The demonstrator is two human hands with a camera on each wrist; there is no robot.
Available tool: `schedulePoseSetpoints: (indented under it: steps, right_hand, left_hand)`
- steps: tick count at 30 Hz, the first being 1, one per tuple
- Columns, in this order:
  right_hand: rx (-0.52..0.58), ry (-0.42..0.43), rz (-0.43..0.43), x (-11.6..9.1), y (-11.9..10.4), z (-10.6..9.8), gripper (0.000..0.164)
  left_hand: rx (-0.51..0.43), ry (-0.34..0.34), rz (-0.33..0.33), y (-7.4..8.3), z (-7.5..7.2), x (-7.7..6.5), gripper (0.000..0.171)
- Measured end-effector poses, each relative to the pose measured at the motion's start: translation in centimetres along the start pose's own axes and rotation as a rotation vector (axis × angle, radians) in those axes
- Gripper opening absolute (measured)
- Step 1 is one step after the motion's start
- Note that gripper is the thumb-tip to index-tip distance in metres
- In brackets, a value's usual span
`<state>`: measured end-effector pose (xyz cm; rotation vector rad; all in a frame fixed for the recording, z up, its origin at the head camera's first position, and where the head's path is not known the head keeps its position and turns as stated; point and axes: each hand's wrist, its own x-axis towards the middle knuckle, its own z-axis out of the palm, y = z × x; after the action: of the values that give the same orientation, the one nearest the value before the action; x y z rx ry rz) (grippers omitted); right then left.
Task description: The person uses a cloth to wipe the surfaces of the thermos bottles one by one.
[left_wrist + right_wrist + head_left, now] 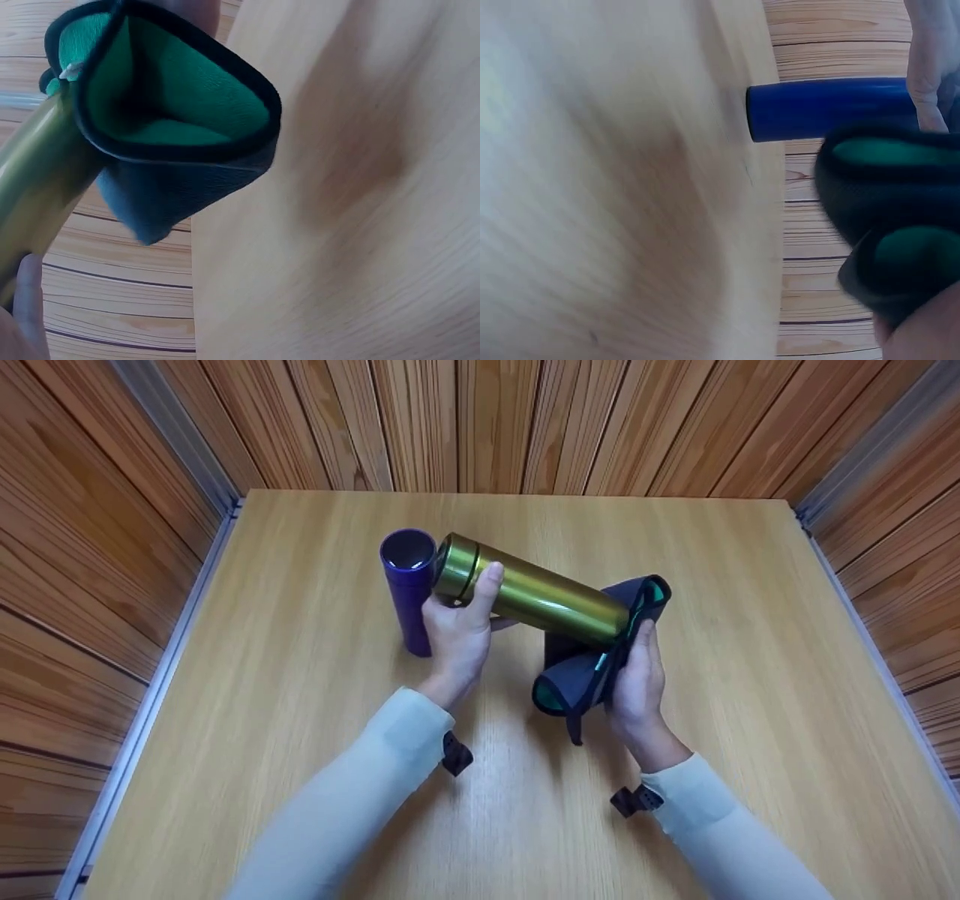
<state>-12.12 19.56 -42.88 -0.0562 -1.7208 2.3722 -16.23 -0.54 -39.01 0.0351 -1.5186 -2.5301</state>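
Note:
My left hand [459,639] grips a shiny gold-green thermos flask [551,591] near its capped end, with the thumb along the top. The flask is tilted, its far end lower and at the mouth of a dark, green-lined fabric pouch [581,684]. My right hand [637,681] holds that pouch from its right side; most of the fingers are hidden behind the fabric. In the left wrist view, another green-lined opening [187,82] of the pouch gapes beside the flask. A purple thermos flask [410,611] stands upright just left of my left hand.
The wooden table [300,750] lies under both hands. Wood-panelled walls [495,427] rise behind it and at both sides, with metal rails [161,682] along the table's side edges. A small black device [636,800] sits at the right wrist.

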Motion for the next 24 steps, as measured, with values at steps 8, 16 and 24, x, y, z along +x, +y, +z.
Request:
schedulePoseSetpoints:
  steps: [8, 16, 24]
  right_hand:
    - [-0.408, 0.124, -0.325, -0.3, 0.5, 0.9, 0.035]
    - [-0.219, 0.210, -0.393, -0.6, 1.2, 1.6, 0.029]
    - [0.010, 0.042, -0.080, -0.6, 0.1, 0.5, 0.040]
  left_hand:
    - [0.023, 0.036, 0.051, 0.1, 0.4, 0.0, 0.041]
    - [-0.033, 0.105, 0.030, 0.7, 0.9, 0.0, 0.033]
    - [-0.044, 0.064, -0.008, 0.8, 0.5, -0.1, 0.035]
